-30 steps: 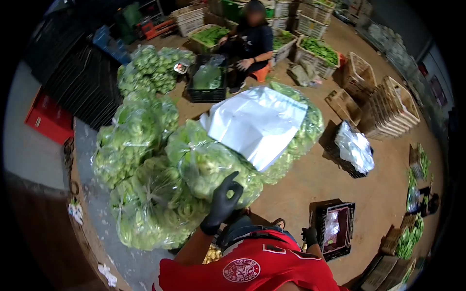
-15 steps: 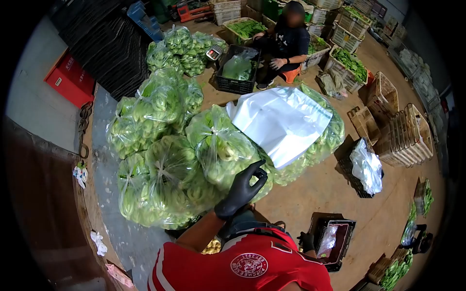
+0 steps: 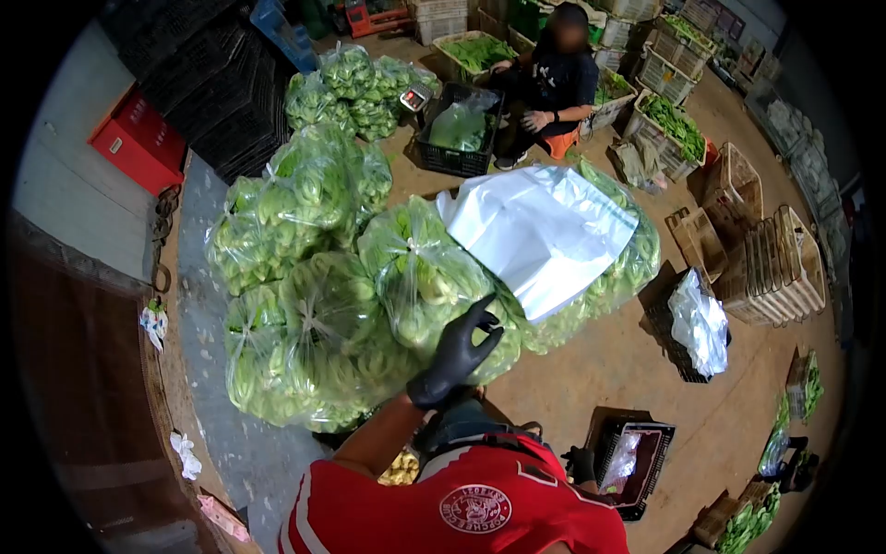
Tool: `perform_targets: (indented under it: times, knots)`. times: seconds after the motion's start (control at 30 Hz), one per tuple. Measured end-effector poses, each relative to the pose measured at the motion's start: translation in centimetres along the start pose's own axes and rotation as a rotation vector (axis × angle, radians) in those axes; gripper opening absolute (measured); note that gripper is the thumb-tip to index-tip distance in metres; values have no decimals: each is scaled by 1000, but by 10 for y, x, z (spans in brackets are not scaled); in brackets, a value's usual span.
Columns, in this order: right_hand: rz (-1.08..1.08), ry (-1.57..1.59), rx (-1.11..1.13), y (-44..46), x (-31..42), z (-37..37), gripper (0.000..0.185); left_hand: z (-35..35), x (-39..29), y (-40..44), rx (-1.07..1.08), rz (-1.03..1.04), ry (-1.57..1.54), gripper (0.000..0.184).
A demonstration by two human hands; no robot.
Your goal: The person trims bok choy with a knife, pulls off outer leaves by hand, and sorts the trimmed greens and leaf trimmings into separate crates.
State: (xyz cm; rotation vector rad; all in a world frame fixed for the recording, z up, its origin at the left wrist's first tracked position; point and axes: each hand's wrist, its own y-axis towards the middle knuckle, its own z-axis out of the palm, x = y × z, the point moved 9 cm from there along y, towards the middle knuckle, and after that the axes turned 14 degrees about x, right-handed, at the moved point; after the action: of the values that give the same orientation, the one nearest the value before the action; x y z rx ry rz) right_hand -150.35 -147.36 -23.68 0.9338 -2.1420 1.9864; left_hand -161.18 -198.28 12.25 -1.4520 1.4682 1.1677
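My left hand (image 3: 460, 349), in a black glove, is over a clear bag of leafy greens (image 3: 420, 268), its fingers apart and nothing between them. Whether it touches the bag is unclear. White plastic sheeting (image 3: 540, 231) lies on top of the bags just beyond it. More tied bags of greens (image 3: 309, 323) are heaped to the left. My right hand (image 3: 580, 463), also black-gloved, hangs low beside a black crate (image 3: 657, 466) holding clear plastic. Its fingers are small and dark, so their pose is hard to make out.
A person (image 3: 558, 83) sits at the back beside a black crate (image 3: 452, 159) with a bag in it. Stacked pale crates (image 3: 775, 277) stand at the right, near a crate topped with clear plastic (image 3: 699, 323). A red box (image 3: 138, 143) is at the left.
The view has swung, so the heap and crates sit further right in the picture. The thumb and fingers of my left hand, closer together before, are now wider apart.
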Motion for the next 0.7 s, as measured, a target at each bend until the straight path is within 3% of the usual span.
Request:
perform_targets:
  times: [0.07, 0.1, 0.13, 0.17, 0.2, 0.27, 0.33, 0.4, 0.43, 0.6, 0.7]
  knots:
    - [-1, 27, 102, 20, -13, -1, 24, -33, 39, 22, -88, -21, 247, 69]
    - [-35, -6, 57, 13, -2, 0, 23, -61, 88, 38, -72, -303, 270, 75]
    - [-62, -40, 9, 2, 6, -3, 22, -96, 87, 52, -236, -43, 491, 79]
    - [-65, -20, -6, -1, 9, -4, 21, -127, 93, 70, -232, -168, 490, 83]
    - [-58, -8, -16, 0, 7, -6, 21, -154, 86, 79, -359, -71, 754, 87]
    - [-37, 11, -37, 2, 0, -14, 20, -207, 107, 101, -375, -345, 861, 92]
    - [-87, 95, -16, -1, -8, -18, 19, -242, 119, 106, -396, -368, 1025, 95]
    - [-131, 68, -33, -22, 11, -15, 19, -263, 117, 107, -527, -216, 1221, 98]
    - [-100, 80, -51, -25, 7, -17, 19, -273, 124, 108, -483, -403, 1061, 101]
    - [7, 72, -114, -18, -24, -18, 18, -269, 93, 116, -497, -266, 1008, 101]
    - [-32, 66, -80, -31, -13, -12, 19, -262, 90, 116, -492, -125, 956, 89]
